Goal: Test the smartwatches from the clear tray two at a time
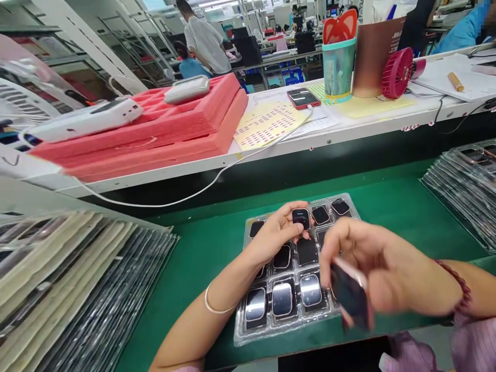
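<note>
A clear plastic tray point(248, 330) with rows of smartwatch bodies lies on the green work surface. Over its far rows my left hand point(279, 227) pinches a smartwatch point(301, 219), its dark screen facing me. Nearer to me, at the tray's right side, my right hand point(372, 263) grips another smartwatch point(351, 292) with a pinkish edge; it is smeared by motion and tilted. Other watches, such as one smartwatch point(282, 298) in the near row, sit in their pockets. My right hand hides part of the tray's right side.
Stacked trays point(132, 274) stand at the left, and more trays point(465, 186) at the right. On the white shelf point(279, 142) are red foam point(186, 124), a phone point(303, 98) with a white cable point(186, 199), a teal cup point(338, 70) and a small fan point(397, 74). People are farther back.
</note>
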`<action>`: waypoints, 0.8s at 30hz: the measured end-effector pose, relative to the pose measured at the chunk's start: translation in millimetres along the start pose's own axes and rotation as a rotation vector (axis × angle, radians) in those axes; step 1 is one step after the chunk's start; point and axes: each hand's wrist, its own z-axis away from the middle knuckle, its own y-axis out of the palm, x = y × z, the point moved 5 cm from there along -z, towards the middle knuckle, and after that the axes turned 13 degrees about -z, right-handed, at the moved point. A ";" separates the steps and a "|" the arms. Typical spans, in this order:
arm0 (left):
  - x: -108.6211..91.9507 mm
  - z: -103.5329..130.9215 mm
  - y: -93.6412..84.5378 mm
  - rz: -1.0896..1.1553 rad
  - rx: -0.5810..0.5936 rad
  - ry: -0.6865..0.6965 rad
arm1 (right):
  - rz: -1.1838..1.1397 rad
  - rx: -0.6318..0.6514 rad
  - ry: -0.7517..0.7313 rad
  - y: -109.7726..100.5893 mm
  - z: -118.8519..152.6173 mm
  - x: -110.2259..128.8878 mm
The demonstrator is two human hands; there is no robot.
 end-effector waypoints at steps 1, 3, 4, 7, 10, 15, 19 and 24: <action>-1.2 -0.1 -2.1 -0.005 -0.047 0.007 | 0.045 -0.020 -0.046 -9.7 -8.1 4.8; -4.3 0.3 -6.2 -0.006 -0.129 0.028 | 0.186 -0.098 -0.136 -33.7 -25.8 15.0; -6.1 0.5 -7.6 -0.005 -0.156 0.044 | 0.247 -0.145 -0.162 -46.3 -34.3 19.0; -10.7 1.6 -9.2 -0.012 -0.172 0.084 | 0.429 -0.254 -0.182 -76.4 -52.5 24.9; -11.9 2.9 -7.1 -0.025 -0.132 0.100 | 0.531 -0.271 -0.213 -89.1 -56.3 26.0; -10.8 1.9 -4.3 -0.061 -0.099 0.141 | 0.611 -0.251 -0.209 -92.8 -54.9 22.6; -17.7 2.4 -8.2 -0.058 -0.081 0.139 | 0.629 -0.280 -0.157 -89.1 -55.8 20.9; -46.7 51.0 -19.3 0.155 0.146 0.134 | 0.387 -0.122 -0.138 -50.6 -16.4 37.1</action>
